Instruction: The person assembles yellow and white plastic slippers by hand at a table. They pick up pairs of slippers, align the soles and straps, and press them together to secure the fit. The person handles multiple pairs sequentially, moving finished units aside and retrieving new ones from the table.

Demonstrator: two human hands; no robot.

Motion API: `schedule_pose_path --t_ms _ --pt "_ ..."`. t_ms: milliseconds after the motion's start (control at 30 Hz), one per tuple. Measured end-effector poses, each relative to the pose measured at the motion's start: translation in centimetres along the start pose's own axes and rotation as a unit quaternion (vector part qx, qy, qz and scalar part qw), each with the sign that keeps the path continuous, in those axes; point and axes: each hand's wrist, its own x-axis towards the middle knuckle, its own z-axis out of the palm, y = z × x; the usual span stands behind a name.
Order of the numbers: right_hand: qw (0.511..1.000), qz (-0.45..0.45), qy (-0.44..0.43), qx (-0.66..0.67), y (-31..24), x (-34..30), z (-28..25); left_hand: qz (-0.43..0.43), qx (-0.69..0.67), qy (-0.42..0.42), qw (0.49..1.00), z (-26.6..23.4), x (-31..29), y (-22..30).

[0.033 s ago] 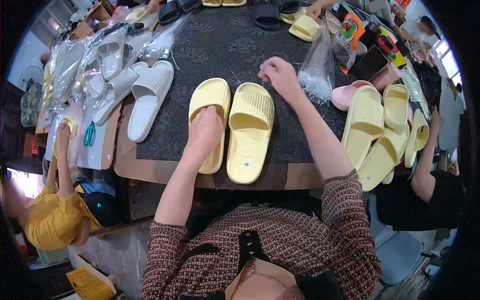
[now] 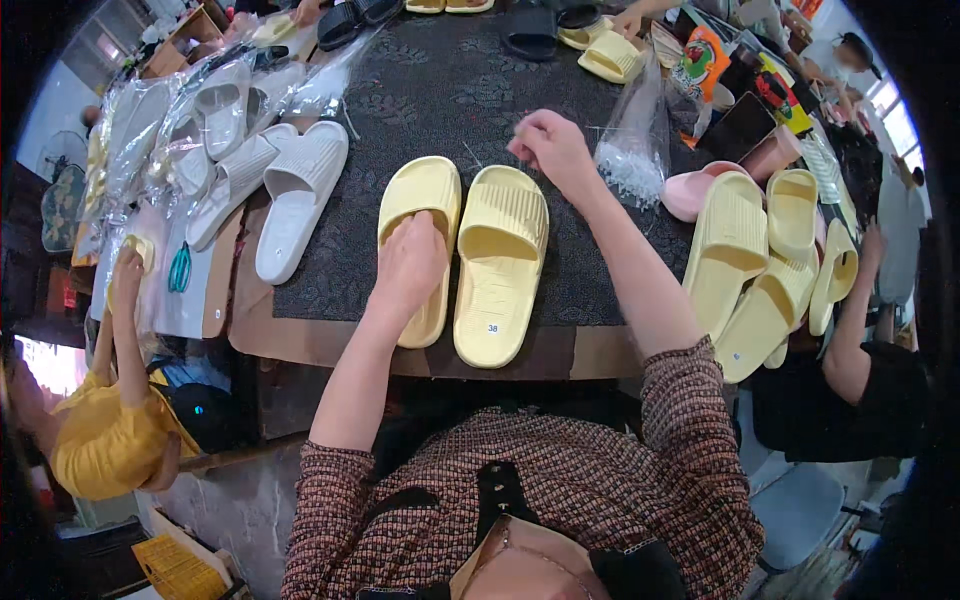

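Observation:
A pair of pale yellow slide slippers lies side by side in front of me, toes pointing away. My left hand [image 2: 408, 262] reaches into the left slipper [image 2: 425, 185], its fingertips hidden under the strap. The right slipper [image 2: 500, 280] has a ribbed strap and a small white size sticker near its heel. A thin clear strand [image 2: 472, 154] sticks up between the toes. Just beyond the right slipper's toe, my right hand [image 2: 553, 150] is raised with fingers curled together; whatever they pinch is too small to make out.
Grey slides [image 2: 302, 200] and bagged pairs [image 2: 140, 120] lie left, near teal-handled snips [image 2: 180, 268]. On the right are more yellow slides [image 2: 730, 240], a pink slipper [image 2: 690, 190] and a clear bag of thin plastic pieces [image 2: 632, 170]. Co-workers' arms [image 2: 128, 320] show at both sides.
My right hand has shifted slightly left, closer over the right slipper's toe. My left hand and both slippers have stayed in place.

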Motion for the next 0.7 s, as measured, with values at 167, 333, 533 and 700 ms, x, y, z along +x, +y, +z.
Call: schedule_pose_path --t_ms 167,333,533,700 --pt "0.993 -0.021 -0.117 -0.016 -0.3 1.6 3.6 -0.005 -0.01 0.0 1.0 -0.2 0.2 0.2" --pt "0.956 -0.096 -0.177 -0.214 -0.5 2.2 5.9 -0.006 -0.018 0.008 1.0 -0.4 0.0 0.4" --pt "0.967 -0.105 -0.102 -0.211 -0.4 1.7 6.3 -0.008 -0.051 0.01 0.999 -0.5 -0.2 0.0" --pt "0.99 -0.111 0.087 -0.028 -0.4 2.1 3.5 0.062 -0.172 0.069 0.981 -1.8 -1.9 -0.4"
